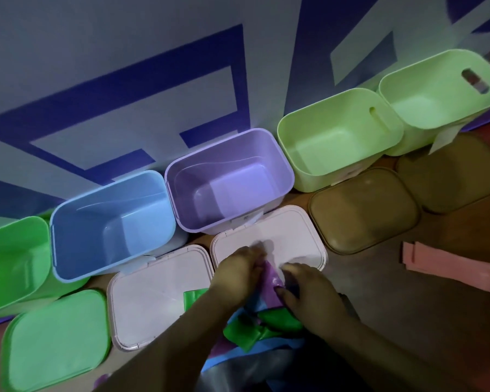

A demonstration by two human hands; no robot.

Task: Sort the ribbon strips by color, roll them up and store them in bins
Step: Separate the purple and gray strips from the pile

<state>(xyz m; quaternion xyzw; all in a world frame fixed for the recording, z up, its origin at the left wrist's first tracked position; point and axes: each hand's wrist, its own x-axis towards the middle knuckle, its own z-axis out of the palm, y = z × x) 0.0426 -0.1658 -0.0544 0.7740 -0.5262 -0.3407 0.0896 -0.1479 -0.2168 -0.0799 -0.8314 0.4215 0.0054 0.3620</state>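
The left hand (238,268) and the right hand (311,290) are close together. The fingers (290,268) of both hands pinch a purple ribbon strip (272,278) held between them. The left hand looks a bit blurry.

Just under the fingers, nearer the person, a heap of green ribbon strips (266,323) lies on a blue ribbon strip (269,353). Far to the right of the fingers, pink ribbon strips (450,264) lie flat on the brown worktop (408,321).

Right behind the fingers is a pale pink lid (266,227). Behind that lid stands the purple bin (229,179), with its top open.

To the left of the fingers are a second pale lid (153,298) and a green lid (57,338). Behind those stand the blue bin (111,222) and the green bin (12,264).

Behind the fingers and to the right sit a brown lid (362,210) and a far brown lid (447,182). Behind those stand a light green bin (337,137) and a far light green bin (441,100).
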